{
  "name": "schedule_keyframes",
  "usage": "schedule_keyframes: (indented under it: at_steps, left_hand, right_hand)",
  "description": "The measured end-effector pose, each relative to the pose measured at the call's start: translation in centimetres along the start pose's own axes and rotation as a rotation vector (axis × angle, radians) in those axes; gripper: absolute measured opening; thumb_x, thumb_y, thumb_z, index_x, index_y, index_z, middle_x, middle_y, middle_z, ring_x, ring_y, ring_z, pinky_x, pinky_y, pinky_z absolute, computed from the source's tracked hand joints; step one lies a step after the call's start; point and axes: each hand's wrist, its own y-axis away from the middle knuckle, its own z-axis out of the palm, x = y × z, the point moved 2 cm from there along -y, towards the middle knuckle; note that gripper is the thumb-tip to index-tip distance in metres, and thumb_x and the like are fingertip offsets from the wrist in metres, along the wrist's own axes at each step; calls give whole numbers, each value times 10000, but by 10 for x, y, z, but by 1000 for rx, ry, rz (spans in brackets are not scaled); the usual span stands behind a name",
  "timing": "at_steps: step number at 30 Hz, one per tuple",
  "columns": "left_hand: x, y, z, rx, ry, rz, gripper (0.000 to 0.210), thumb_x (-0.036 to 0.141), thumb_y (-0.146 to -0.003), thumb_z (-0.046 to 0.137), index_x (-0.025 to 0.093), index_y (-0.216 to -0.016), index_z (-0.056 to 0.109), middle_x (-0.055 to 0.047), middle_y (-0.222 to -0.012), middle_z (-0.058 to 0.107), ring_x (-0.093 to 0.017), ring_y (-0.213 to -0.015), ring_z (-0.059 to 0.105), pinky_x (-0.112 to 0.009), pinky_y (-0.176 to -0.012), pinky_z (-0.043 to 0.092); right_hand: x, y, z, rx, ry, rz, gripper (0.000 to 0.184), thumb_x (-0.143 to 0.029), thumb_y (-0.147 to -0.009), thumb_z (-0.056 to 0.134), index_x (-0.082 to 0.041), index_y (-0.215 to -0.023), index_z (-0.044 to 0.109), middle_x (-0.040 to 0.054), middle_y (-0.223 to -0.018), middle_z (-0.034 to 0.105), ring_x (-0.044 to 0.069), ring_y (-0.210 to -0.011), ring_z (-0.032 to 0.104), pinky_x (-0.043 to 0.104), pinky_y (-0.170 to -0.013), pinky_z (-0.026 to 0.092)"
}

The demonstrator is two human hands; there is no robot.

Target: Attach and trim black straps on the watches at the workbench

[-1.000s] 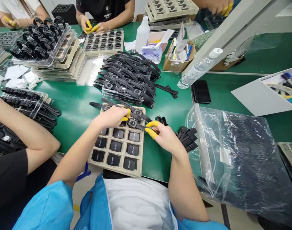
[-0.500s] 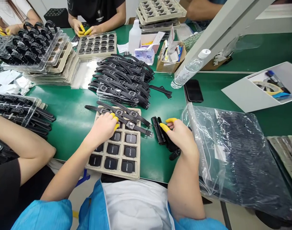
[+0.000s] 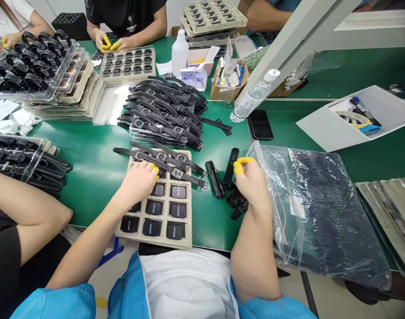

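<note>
My left hand point(image 3: 140, 180), with yellow finger cots, rests over the beige tray point(image 3: 186, 226). Its fingers are curled closed beside the strapped watches, and what is in them, if anything, is hidden. Several black watches with straps point(image 3: 177, 173) lie across the tray's far end. Square black watch bodies point(image 3: 153, 207) sit face up in its nearer pockets. To the right of the tray, my right hand point(image 3: 252, 180) pinches a black watch strap point(image 3: 231, 165), which stands tilted up. A bundled strap point(image 3: 215, 179) and other loose straps point(image 3: 237, 199) lie close by on the green table.
A big heap of strapped watches point(image 3: 165, 110) lies beyond the tray. A clear bag of black straps point(image 3: 325, 212), a phone point(image 3: 260, 124), a water bottle point(image 3: 253, 95) and a white box point(image 3: 342, 133) are on the right. A co-worker's arm point(image 3: 29, 206) reaches in at left.
My right hand has picked one strap out of the pile and raised it, away from the bundled strap. My left hand stays at the tray. The view has shifted slightly.
</note>
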Motion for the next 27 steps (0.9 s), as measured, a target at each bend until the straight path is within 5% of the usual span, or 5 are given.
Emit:
schedule_keyframes:
  at_steps: [6,9,13,21,27]
  left_hand:
    - [13,-17,-23,192,814,-94,263,299,-1036,475,175,-1244,577,-70,-1089,711,-187,-913,666,-309,-825,531]
    - [37,-43,3,184,1313,-93,175,284,-1004,527,176,-1143,530,-69,-1047,709,-132,-766,643,-267,-719,515]
    - [55,-58,42,133,1644,-126,200,292,-965,608,194,-1052,457,-39,-973,674,-92,-691,589,-237,-675,485]
    - [45,-51,49,300,1299,50,279,223,-982,527,187,-1254,477,-132,-1239,632,-236,-1153,650,-418,-1030,544]
    - [45,-48,44,388,977,258,395,126,-964,465,186,-1339,574,-128,-1324,661,-243,-1266,641,-422,-1120,534]
  right_hand:
    - [-56,19,1,13,-880,-40,391,-613,-885,647,-264,-1028,545,86,-1103,696,248,-854,709,377,-696,581]
    - [-83,37,18,-218,-1198,-97,503,-748,-850,640,-247,-876,608,56,-899,629,274,-881,696,444,-801,593]
    - [-94,60,50,-511,-1205,-28,433,-558,-860,819,-225,-762,561,-28,-700,510,164,-593,598,307,-555,512]
    - [-81,69,69,-832,-986,166,449,-505,-847,858,-206,-1035,580,0,-854,670,121,-504,604,238,-442,440]
    - [-84,68,62,-763,-1063,72,335,-491,-960,738,-213,-1056,578,-20,-710,675,126,-496,555,262,-518,447]
